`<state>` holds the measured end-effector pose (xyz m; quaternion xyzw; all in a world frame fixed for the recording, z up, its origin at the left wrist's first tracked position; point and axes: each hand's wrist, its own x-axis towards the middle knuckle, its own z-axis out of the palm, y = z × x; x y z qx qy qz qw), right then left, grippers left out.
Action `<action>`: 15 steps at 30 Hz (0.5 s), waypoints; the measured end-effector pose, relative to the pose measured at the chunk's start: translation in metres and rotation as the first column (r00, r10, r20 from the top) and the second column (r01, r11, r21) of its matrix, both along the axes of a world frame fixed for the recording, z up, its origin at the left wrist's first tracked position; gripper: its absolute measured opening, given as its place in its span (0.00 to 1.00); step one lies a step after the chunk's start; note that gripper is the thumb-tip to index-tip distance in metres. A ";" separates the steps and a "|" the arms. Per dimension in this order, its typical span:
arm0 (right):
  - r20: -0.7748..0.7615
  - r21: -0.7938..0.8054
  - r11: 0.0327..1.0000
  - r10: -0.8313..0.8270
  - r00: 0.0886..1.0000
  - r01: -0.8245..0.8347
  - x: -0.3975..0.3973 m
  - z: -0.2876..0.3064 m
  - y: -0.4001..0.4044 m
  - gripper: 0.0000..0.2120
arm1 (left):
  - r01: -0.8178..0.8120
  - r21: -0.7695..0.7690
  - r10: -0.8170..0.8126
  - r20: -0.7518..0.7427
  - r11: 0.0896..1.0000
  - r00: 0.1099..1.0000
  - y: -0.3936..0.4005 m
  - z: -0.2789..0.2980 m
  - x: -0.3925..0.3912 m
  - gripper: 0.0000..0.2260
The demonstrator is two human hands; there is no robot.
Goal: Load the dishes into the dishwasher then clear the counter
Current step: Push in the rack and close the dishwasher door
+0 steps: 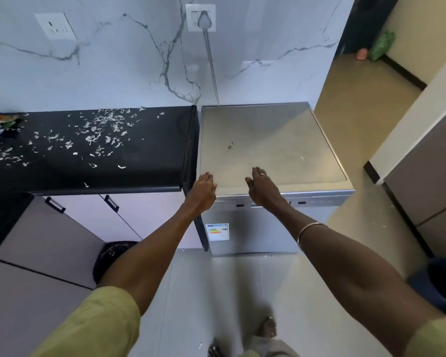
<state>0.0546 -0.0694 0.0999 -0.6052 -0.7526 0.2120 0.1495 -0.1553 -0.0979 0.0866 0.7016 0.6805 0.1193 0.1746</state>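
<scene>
- The grey freestanding dishwasher with a flat steel-coloured top (271, 148) is seen standing on the floor just beside the right end of the black stone counter (129, 161), its back against the marble-patterned wall. Its door is closed, and its front face, bearing a small energy label (217, 231), is turned toward the person; its long axis is judged to be vertical, the top panel lying level.
- No dishes can be made out in this view, so the loading appears not yet begun.
- The left hand (203, 188) is held over the front left corner of the top, fingers loosely bent and clamped on nothing; whether it touches the panel cannot be told.
- The right hand (262, 185), wearing a ring, is spread over the front edge of the top, fingers apart and holding nothing.
- If the door is pulled down while the feet are kept close in front of it, the shins could be struck, as little floor room is left.
- The pale scattered scraps (98, 132) strewn over the counter could be swept onto the floor or into the opened machine if wiped toward the right edge.
- The grey power cable (211, 65), plugged into the wall socket behind the machine, could be strained if the appliance is dragged forward by its top.
</scene>
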 end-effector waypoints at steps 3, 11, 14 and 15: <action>0.015 0.005 1.000 0.003 1.000 -0.003 0.009 -0.009 -0.017 0.24 | -0.024 -0.018 0.023 -0.011 1.000 1.000 -0.021 -0.018 0.002 0.24; 0.074 0.014 0.998 0.066 0.995 -0.068 0.032 -0.054 -0.023 0.23 | -0.110 0.003 0.110 -0.084 0.994 0.990 -0.046 -0.069 0.005 0.34; 0.112 0.049 0.994 0.088 0.990 -0.094 0.033 -0.071 -0.017 0.25 | -0.083 0.091 0.094 -0.126 0.992 0.988 -0.036 -0.084 0.006 0.36; 0.121 0.059 0.992 0.101 0.988 -0.108 0.033 -0.074 -0.015 0.26 | -0.075 0.113 0.092 -0.150 0.991 0.984 -0.033 -0.086 0.006 0.37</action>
